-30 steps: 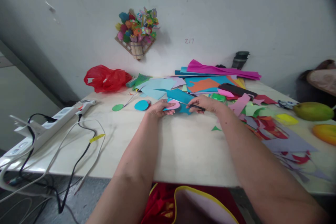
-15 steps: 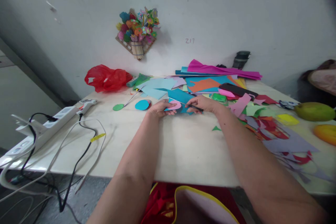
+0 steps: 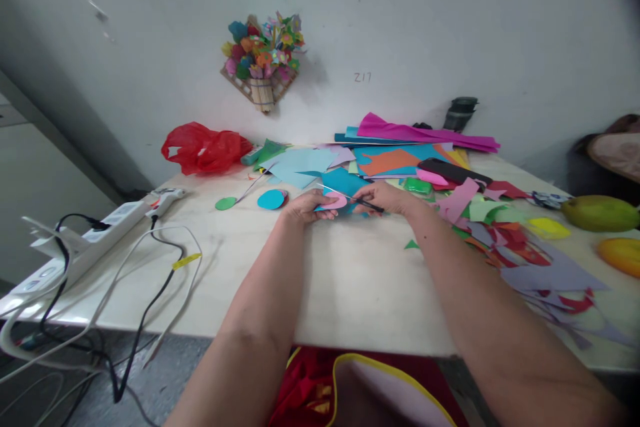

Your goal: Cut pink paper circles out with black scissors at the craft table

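Pale wall (image 3: 410, 27) behind a white table (image 3: 240, 280), speckled gray floor (image 3: 173, 380)

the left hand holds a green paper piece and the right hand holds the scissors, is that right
Not quite: in the head view, the left hand holds a pink paper piece, not a green one. The right hand does hold the scissors.

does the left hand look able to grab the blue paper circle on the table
Likely yes: the blue circle lies beside the left hand, nothing between, but that hand holds pink paper.
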Demonstrator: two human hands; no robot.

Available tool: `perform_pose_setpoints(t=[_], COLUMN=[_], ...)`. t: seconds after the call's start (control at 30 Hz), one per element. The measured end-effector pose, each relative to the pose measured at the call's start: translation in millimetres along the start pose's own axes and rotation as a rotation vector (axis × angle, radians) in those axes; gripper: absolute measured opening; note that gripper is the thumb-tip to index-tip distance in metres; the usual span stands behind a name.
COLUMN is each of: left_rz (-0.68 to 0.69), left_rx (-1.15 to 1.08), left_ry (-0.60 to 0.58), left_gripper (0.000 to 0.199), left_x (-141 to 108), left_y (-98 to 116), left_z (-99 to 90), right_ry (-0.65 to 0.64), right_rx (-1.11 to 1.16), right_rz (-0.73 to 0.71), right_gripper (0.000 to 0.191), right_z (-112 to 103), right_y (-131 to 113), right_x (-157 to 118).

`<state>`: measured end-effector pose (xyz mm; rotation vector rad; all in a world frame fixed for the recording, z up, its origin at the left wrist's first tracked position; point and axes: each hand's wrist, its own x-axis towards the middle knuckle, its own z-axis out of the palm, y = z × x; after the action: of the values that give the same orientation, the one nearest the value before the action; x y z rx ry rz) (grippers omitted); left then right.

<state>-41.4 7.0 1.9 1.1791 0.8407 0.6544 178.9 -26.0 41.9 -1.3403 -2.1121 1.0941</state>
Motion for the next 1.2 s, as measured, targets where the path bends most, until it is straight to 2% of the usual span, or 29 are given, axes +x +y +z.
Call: perform_pose_setpoints(t=[0.27, 0.47, 0.63, 0.7, 0.8, 0.9, 1.0, 1.1, 1.2], left_rz=[0.006, 0.017, 0.104, 0.132, 0.176, 0.248, 0.343, 0.421, 0.426], left_rx=[-0.008, 0.014, 0.072, 0.084, 0.034, -0.076, -0.201, -0.254, -0.226], left_ry=[-0.011, -0.027, -0.070, -0.080, -0.077, 0.004, 0.166, 0.301, 0.341], left_gripper=[0.017, 0.015, 0.029, 0.034, 0.032, 0.026, 0.021, 0.019, 0.022], left_x=[3, -4, -12, -13, -13, -9, -3, 0, 1], left_y=[-1, 3, 11, 14, 15, 14, 13, 12, 10], left_z=[-2.0, 5.8, 14.1, 15.8, 16.4, 15.0, 12.5, 11.3, 12.4], right_ry=[0.023, 0.029, -0.072, -0.130, -0.196, -0.266, -0.323, -0.266, -0.153], right_rx=[-0.001, 0.028, -0.031, -0.061, -0.053, -0.034, 0.048, 0.188, 0.299], right_rz=[-0.024, 0.000, 0.116, 0.141, 0.145, 0.111, 0.100, 0.120, 0.083], right_gripper=[0.045, 0.044, 0.048, 0.042, 0.034, 0.034, 0.030, 0.021, 0.022], right_z=[2, 4, 8, 10, 10, 4, -10, -25, -34], right_y=[-1, 3, 8, 7, 3, 2, 5, 13, 23], right_x=[2, 5, 8, 8, 5, -1, -10, -20, -24])
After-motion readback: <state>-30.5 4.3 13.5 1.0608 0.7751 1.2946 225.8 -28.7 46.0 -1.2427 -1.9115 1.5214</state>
